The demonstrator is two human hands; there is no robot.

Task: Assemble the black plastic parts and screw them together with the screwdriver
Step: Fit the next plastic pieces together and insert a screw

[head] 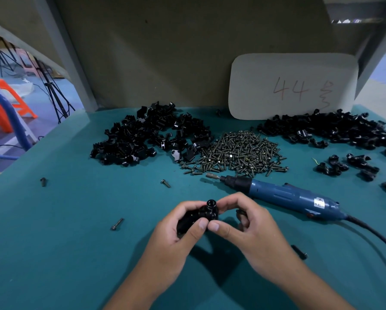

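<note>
Both hands meet at lower centre, the left hand (183, 222) and right hand (239, 222) together pinching 1 black plastic assembly (204, 214). The screwdriver (283, 196) lies just upper right, long axis slanting left-to-right, nearer the right hand.

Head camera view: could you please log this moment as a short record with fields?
left hand: left hand grips the black plastic parts from the left
right hand: right hand pinches the same parts from the right
tool: blue electric screwdriver with black cord lies untouched on the green table mat
screws: heap of dark metal screws behind the tool; a few strays on the mat
stock: pile of black plastic pieces at left; another black pile at right
sign: white card marked 44
</note>
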